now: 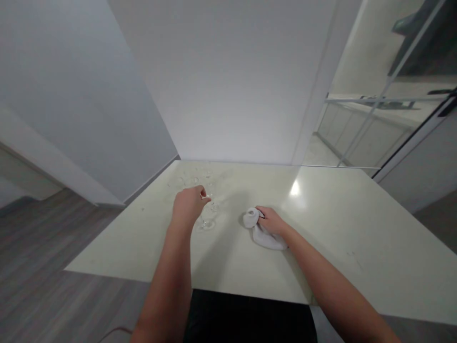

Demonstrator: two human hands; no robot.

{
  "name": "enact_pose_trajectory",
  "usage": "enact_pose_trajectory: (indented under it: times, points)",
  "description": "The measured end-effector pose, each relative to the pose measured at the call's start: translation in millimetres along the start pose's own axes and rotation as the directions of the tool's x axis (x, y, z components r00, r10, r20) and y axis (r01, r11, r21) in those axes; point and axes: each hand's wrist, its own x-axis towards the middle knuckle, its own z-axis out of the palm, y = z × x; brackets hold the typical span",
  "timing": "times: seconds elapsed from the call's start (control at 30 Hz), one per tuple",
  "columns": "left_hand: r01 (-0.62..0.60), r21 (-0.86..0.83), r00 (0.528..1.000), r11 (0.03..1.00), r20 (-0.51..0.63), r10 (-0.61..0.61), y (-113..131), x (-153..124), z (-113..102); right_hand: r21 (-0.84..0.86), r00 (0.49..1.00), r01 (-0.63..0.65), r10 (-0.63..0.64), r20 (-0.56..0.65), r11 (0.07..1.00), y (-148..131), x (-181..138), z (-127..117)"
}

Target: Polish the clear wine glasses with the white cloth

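Left hand (188, 206), fingers pinched on a clear stemmed glass (207, 220) standing upright toward the table's (357, 228) far left corner. Right hand (272, 221) closed on white cloth (264, 236), resting mid-table, just right of the glass.

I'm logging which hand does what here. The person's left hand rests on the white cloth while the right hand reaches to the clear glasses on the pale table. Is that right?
Not quite: the hands are swapped. In the head view the right hand rests on the white cloth, while the left hand reaches to the clear glasses on the pale table.
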Motion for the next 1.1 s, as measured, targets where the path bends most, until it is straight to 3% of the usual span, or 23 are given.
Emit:
enact_pose_trajectory:
  times: [0.2, 0.53, 0.77, 0.87, 0.93, 1.0, 1.1]
  points:
    - [-0.024, 0.126, 1.000, 0.992, 0.005, 0.023, -11.2, 3.9, 8.0, -0.020, 1.000, 0.016, -0.016, -0.007, 1.000, 4.2, 0.3, 1.3]
    - [-0.025, 0.195, 0.989, 0.980, -0.141, 0.053, -12.3, -9.9, 11.1, -0.013, 1.000, 0.011, -0.012, -0.025, 1.000, 0.6, -0.9, 0.7]
    - [0.015, 0.184, 0.975, 0.983, -0.220, 0.026, -1.3, -26.1, -4.6, -0.004, 0.999, 0.013, -0.013, -0.036, 1.000, 0.5, -1.6, 0.9]
    - [0.019, 0.093, 0.959, 0.995, -0.284, 0.008, 6.4, -27.5, -12.0, 0.016, 0.999, -0.002, 0.002, -0.043, 1.000, 0.5, -0.5, 2.7]
    - [-0.054, -0.038, 0.943, 0.998, -0.331, 0.039, 18.2, -25.3, -7.5, 0.106, 0.999, -0.020, 0.024, -0.040, 0.994, 1.7, 0.8, 4.1]
    - [-0.212, -0.229, 0.940, 0.950, -0.314, 0.134, 38.1, -22.9, 9.1, 0.279, 0.995, -0.070, 0.088, -0.053, 0.958, 5.3, 2.4, 5.1]
    - [-0.392, -0.519, 0.920, 0.759, -0.201, 0.338, 77.4, -23.8, 51.6, 0.574, 0.941, -0.167, 0.303, -0.150, 0.802, 14.8, 5.7, 4.8]
